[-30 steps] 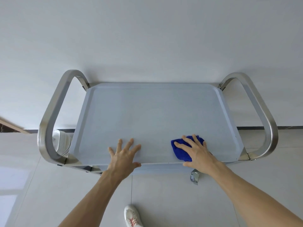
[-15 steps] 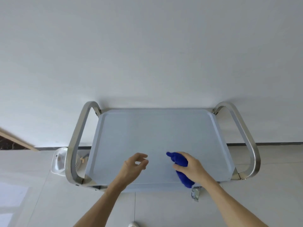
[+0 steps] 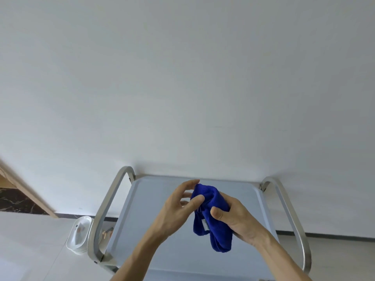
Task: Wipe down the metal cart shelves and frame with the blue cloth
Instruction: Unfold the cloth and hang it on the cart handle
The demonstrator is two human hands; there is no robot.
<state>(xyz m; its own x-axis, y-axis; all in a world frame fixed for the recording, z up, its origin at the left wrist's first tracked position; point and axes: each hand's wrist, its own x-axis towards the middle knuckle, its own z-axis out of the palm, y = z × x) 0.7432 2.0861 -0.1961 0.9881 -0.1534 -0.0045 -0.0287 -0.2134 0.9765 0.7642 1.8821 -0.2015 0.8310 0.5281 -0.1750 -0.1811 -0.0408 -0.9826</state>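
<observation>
The metal cart stands against a white wall, its grey top shelf [image 3: 162,230] flat and bare between two looped steel handles, one at the left [image 3: 105,211] and one at the right [image 3: 292,220]. The blue cloth [image 3: 211,222] hangs bunched in the air above the shelf. My right hand [image 3: 239,222] grips the cloth from the right, thumb pressed on its front. My left hand [image 3: 178,205] touches the cloth's upper left with spread fingertips. The lower shelves are hidden under the top shelf.
A stack of white dishes [image 3: 79,234] sits low at the cart's left, behind the left handle. A wooden door frame [image 3: 26,189] and dark marble skirting [image 3: 16,201] lie at the far left. Pale floor tiles surround the cart.
My right hand lifted the cloth off the shelf's front edge into the air. My left hand left the shelf and came up to the cloth. The view tilted up toward the wall.
</observation>
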